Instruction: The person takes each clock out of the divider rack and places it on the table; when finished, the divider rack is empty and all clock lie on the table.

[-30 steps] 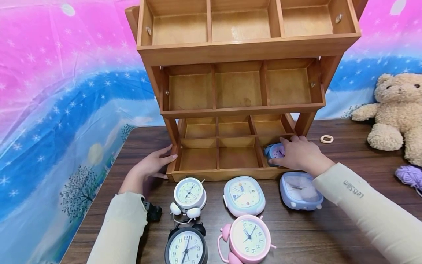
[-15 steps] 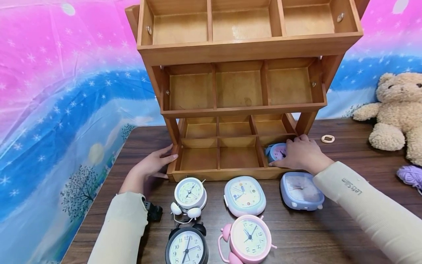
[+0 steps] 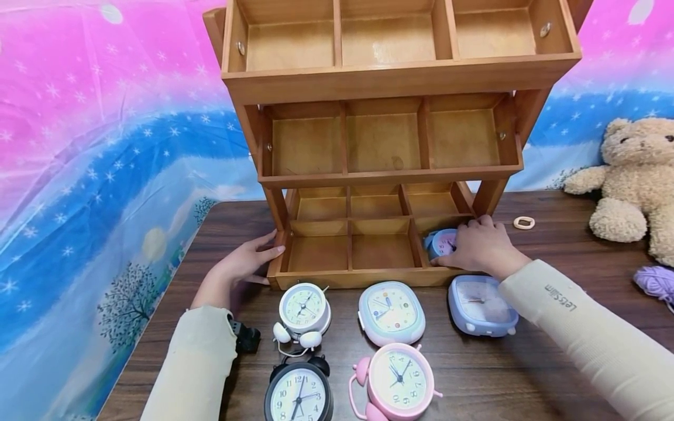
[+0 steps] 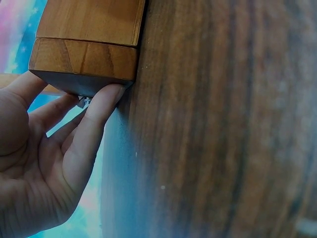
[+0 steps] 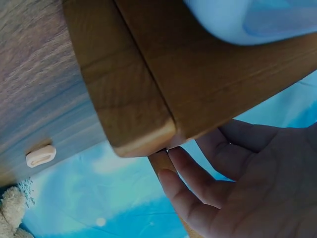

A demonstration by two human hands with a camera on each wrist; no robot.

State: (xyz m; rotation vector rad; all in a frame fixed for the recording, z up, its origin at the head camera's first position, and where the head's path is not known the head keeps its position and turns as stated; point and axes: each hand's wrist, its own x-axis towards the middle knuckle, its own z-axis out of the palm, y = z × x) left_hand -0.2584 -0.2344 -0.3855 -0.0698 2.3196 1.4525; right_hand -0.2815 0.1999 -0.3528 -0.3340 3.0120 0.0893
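A tiered wooden shelf (image 3: 387, 178) with divided compartments stands in the head view. My left hand (image 3: 239, 266) rests against the left end of its bottom tier, fingers fairly straight; in the left wrist view the thumb (image 4: 101, 104) presses its side. My right hand (image 3: 481, 248) grips the right end of that tier, fingers over the side panel and thumb inside by the front edge. A small blue alarm clock (image 3: 441, 243) with a pink face sits in the lower right compartment, beside the thumb and partly hidden by the hand.
Before the shelf lie a white clock (image 3: 302, 307), a black one (image 3: 298, 394), a pink one (image 3: 400, 374), a rounded pale-blue one (image 3: 391, 313) and a blue square one (image 3: 481, 304). A teddy bear (image 3: 639, 181), purple yarn (image 3: 655, 280) and a small oval piece (image 3: 523, 223) are at right.
My right hand has shifted slightly to the right, uncovering more of the small blue clock's face. The left hand keeps its place at the shelf.
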